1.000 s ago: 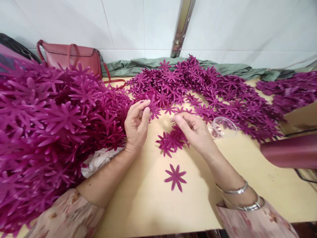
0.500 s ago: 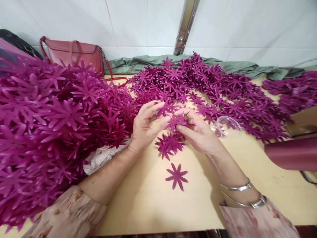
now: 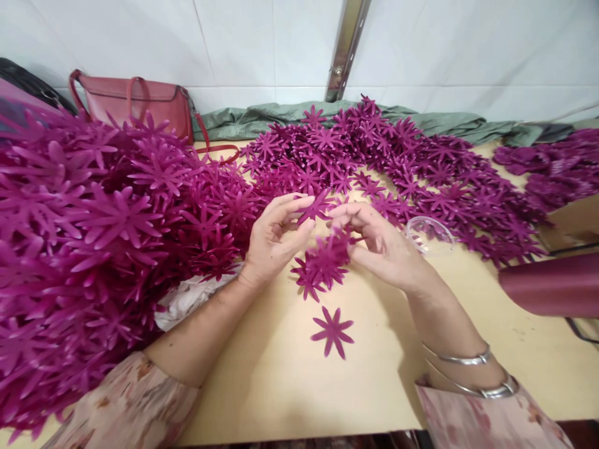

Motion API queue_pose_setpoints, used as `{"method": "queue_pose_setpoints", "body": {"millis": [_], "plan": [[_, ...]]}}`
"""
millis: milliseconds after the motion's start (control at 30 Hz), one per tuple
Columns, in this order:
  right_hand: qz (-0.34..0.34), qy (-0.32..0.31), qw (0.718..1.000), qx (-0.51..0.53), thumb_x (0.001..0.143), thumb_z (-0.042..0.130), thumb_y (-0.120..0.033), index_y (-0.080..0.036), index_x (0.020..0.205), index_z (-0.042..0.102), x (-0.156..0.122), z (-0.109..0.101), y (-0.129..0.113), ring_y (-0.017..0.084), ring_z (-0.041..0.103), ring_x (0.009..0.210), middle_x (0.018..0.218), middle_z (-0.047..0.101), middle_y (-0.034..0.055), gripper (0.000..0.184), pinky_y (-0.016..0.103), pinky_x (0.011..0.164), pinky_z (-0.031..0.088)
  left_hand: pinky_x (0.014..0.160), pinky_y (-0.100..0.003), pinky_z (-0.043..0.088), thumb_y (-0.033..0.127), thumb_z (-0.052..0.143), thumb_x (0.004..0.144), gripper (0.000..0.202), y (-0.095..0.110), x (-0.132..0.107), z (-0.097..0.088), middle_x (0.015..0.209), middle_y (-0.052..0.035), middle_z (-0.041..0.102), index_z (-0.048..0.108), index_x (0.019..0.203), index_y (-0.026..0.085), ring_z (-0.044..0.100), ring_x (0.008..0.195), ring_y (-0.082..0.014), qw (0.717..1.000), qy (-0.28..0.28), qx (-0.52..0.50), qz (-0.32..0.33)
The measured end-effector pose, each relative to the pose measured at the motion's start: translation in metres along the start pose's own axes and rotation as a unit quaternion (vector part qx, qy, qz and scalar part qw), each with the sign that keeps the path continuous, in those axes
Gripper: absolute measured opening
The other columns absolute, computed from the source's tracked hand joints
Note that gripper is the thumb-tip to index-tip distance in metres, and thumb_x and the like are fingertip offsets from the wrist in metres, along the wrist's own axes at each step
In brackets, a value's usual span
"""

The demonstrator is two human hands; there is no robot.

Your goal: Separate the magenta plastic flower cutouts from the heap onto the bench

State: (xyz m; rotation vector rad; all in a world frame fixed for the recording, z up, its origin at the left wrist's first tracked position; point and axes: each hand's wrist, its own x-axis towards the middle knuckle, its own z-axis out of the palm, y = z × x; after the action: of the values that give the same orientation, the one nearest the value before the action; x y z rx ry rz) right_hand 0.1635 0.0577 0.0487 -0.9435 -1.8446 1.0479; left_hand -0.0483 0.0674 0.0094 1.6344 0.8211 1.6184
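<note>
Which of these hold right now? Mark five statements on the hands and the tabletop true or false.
1. The left hand holds a purple flower at its fingertips. True.
2. The bracelets are on the left wrist. False: they are on the right wrist.
3. A red bag stands behind the left heap. True.
4. The lone flower lies under the right hand. False: it lies apart from both hands.
5. Green cloth runs along the wall. True.
</note>
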Motion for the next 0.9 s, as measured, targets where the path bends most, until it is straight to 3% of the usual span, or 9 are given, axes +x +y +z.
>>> {"method": "queue_pose_setpoints", "body": {"millis": [67,200,333,500,600,700,767,833,900], "plan": [[-0.006,-0.034,0.999,-0.008,0.082,0.066,-0.014,-0.027,0.132,0.057,-0.001,-0.005,-0.002,0.023,0.065,0.113,0.117,0.069,0.0051,0.052,0.036,0.094,0.055,0.1,-0.034,0.062,0.035,0.07,0.097,0.029,0.003,0.0,-0.002,0.132,-0.0115,0.066,0.077,0.122,0.022,0.066,0.126,-0.025,1.0,0.007,0.022,0.011],[0.031,0.038,0.994,-0.1,0.092,0.062,-0.024,-0.024,0.122,0.062,-0.003,-0.01,0.007,0.024,0.068,0.105,0.113,0.07,0.0077,0.029,0.039,0.087,0.057,0.085,-0.031,0.065,0.04,0.065,0.1,0.032,0.004,0.001,-0.006,0.133,-0.0138,0.066,0.077,0.123,0.02,0.066,0.125,-0.026,0.997,0.053,0.059,0.022],[0.068,0.035,0.962,-0.261,0.095,0.056,-0.02,-0.021,0.107,0.068,-0.009,0.002,0.016,0.026,0.068,0.094,0.102,0.072,0.01,0.018,0.049,0.089,0.057,0.097,-0.033,0.063,0.039,0.062,0.102,0.031,0.005,0.001,-0.007,0.129,-0.0129,0.069,0.077,0.122,0.021,0.063,0.129,-0.0245,0.991,0.077,0.095,0.048],[0.029,-0.074,0.979,-0.188,0.1,0.047,-0.015,-0.021,0.13,0.064,-0.023,0.026,-0.01,0.024,0.066,0.123,0.13,0.07,0.0115,0.035,0.049,0.112,0.053,0.089,-0.031,0.065,0.041,0.062,0.102,0.032,0.014,0.001,-0.003,0.131,-0.0124,0.068,0.077,0.123,0.022,0.063,0.128,-0.0251,0.993,0.075,0.073,0.056],[0.043,-0.086,0.977,-0.19,0.106,0.05,-0.033,-0.026,0.145,0.055,-0.044,0.027,-0.028,0.025,0.059,0.138,0.145,0.063,0.0109,0.04,0.05,0.12,0.048,0.088,-0.032,0.066,0.045,0.061,0.102,0.034,0.023,0.004,0.002,0.137,-0.0111,0.065,0.076,0.125,0.024,0.062,0.131,-0.0273,0.997,0.067,0.019,0.037],[0.041,-0.112,0.953,-0.278,0.092,0.07,-0.06,-0.032,0.163,0.035,-0.074,0.023,-0.026,0.036,0.035,0.158,0.167,0.041,0.0132,0.084,0.061,0.123,0.042,0.099,-0.039,0.063,0.047,0.059,0.103,0.034,0.037,0.005,0.008,0.141,-0.0087,0.064,0.075,0.126,0.028,0.059,0.138,-0.0295,0.998,0.06,-0.023,0.025],[0.024,-0.136,0.932,-0.334,0.081,0.079,-0.066,-0.034,0.17,0.014,-0.092,0.025,-0.015,0.042,0.013,0.164,0.178,0.019,0.0141,0.115,0.067,0.123,0.038,0.108,-0.043,0.058,0.044,0.057,0.104,0.032,0.049,0.002,0.015,0.142,-0.0075,0.065,0.075,0.127,0.029,0.056,0.141,-0.0295,0.998,0.051,-0.032,0.03],[0.0,-0.132,0.92,-0.368,0.084,0.077,-0.064,-0.033,0.17,0.01,-0.101,0.036,-0.001,0.043,0.004,0.165,0.179,0.013,0.0151,0.113,0.073,0.125,0.028,0.113,-0.046,0.055,0.041,0.057,0.105,0.031,0.062,-0.005,0.022,0.142,-0.007,0.066,0.074,0.128,0.029,0.056,0.141,-0.0287,0.999,0.027,-0.027,0.034],[-0.017,-0.104,0.929,-0.356,0.091,0.071,-0.06,-0.033,0.168,0.025,-0.097,0.052,0.01,0.044,0.008,0.165,0.176,0.024,0.0154,0.093,0.078,0.126,0.017,0.114,-0.045,0.054,0.038,0.056,0.105,0.031,0.073,-0.013,0.03,0.14,-0.0081,0.066,0.073,0.129,0.027,0.058,0.138,-0.0274,0.999,-0.023,-0.014,0.038]]}}
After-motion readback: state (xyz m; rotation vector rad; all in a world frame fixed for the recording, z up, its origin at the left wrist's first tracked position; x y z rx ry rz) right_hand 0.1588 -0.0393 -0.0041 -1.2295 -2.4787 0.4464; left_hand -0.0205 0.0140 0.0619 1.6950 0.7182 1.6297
